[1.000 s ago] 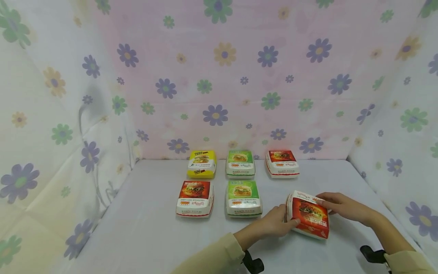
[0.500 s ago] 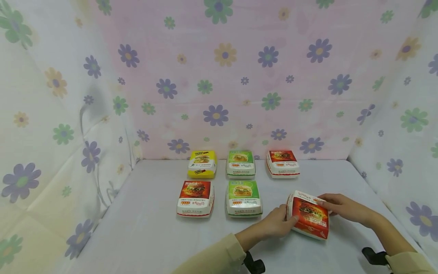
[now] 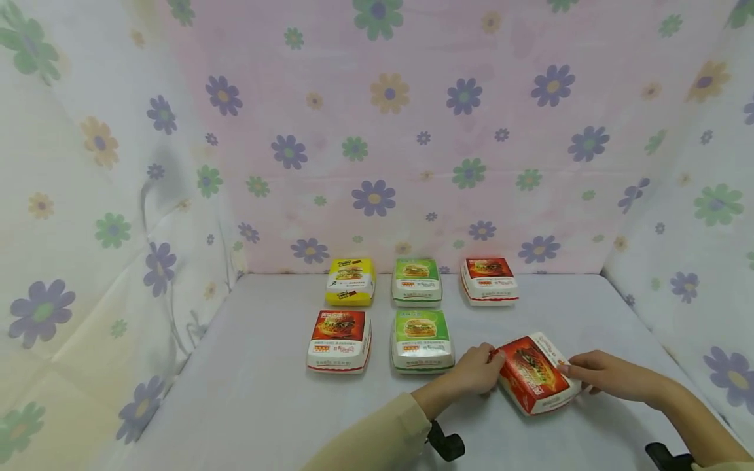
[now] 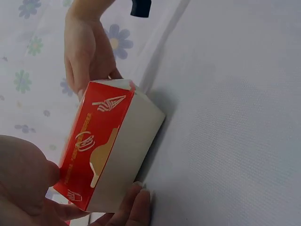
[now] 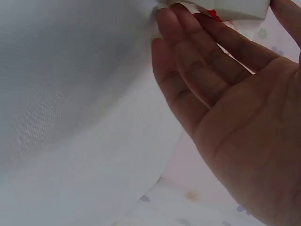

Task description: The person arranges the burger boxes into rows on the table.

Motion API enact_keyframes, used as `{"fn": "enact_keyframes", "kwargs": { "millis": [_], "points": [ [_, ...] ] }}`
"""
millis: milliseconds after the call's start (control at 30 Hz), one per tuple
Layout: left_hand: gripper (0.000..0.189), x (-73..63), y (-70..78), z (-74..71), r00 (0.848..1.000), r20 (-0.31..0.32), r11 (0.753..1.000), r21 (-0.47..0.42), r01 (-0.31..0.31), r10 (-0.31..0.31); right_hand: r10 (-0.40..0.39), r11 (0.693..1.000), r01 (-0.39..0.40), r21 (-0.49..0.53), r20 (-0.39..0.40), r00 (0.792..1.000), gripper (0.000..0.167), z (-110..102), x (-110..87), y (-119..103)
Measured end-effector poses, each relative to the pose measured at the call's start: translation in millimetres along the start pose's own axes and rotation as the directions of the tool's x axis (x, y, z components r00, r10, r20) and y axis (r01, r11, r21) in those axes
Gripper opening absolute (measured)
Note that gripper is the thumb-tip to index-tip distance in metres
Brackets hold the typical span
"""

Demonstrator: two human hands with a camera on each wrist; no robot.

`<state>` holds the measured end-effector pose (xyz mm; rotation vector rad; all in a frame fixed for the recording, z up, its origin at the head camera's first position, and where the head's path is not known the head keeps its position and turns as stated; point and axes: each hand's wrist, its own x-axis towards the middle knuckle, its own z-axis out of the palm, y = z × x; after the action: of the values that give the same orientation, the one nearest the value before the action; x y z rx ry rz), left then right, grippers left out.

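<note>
A red and white burger box (image 3: 536, 373) lies turned at an angle at the right front of the table, between my two hands. My left hand (image 3: 478, 370) grips its left corner; in the left wrist view the thumb (image 4: 51, 173) presses the red lid and fingertips (image 4: 137, 200) reach under the white base. On the opposite side, my right hand (image 3: 609, 378) holds the box with its thumb on the lid's white strip. The right wrist view shows the right fingers (image 5: 202, 61) reaching to the box's underside (image 5: 240, 7).
Behind stand a yellow box (image 3: 350, 282), a green box (image 3: 417, 282) and a red box (image 3: 489, 282) in a row. Nearer are another red box (image 3: 338, 342) and another green box (image 3: 421, 342), close to my left hand. Flowered cloth (image 3: 377, 131) walls the white table (image 3: 253, 392).
The held burger box has turned clockwise and shifted slightly right. My left hand has moved up to its left corner, and my right hand has moved a little right and down.
</note>
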<state>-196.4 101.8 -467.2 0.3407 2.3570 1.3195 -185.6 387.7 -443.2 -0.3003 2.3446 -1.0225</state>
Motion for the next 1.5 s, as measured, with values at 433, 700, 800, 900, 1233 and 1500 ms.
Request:
{"fn": "enact_keyframes", "kwargs": {
  "millis": [433,700,800,900,1233,1500],
  "points": [
    [0.06,1.9,-2.3,-6.5,1.0,0.001,1.0,-0.006,0.029,-0.029,0.06,0.991,-0.066,-0.115,-0.055,0.997,0.051,-11,-12.2,-18],
    [0.081,-14.3,-11.5,-2.7,0.993,0.106,0.992,0.12,0.037,-0.05,-0.078,0.986,0.062,-0.157,-0.098,0.992,0.048,-21,1.5,-23],
    [0.085,-18.4,-11.1,1.3,0.989,0.142,0.994,0.101,0.031,-0.045,-0.064,0.989,0.046,-0.144,-0.124,0.99,0.055,-17,9.5,-26],
    [0.088,-20.5,-10.0,6.5,0.988,0.14,0.995,0.093,0.044,-0.057,-0.061,0.99,0.043,-0.135,-0.133,0.989,0.06,-13,17.5,-26],
    [0.099,-21.2,-3.6,22.5,0.996,0.035,0.989,0.12,0.082,-0.087,-0.082,0.993,0.069,-0.097,-0.134,0.988,0.061,-7,30.6,-21],
    [0.1,-21.2,2.6,23.9,0.995,-0.001,0.98,0.173,0.1,-0.101,-0.068,0.994,0.058,-0.089,-0.108,0.992,0.058,-3,32.5,-18]
  ]
}}
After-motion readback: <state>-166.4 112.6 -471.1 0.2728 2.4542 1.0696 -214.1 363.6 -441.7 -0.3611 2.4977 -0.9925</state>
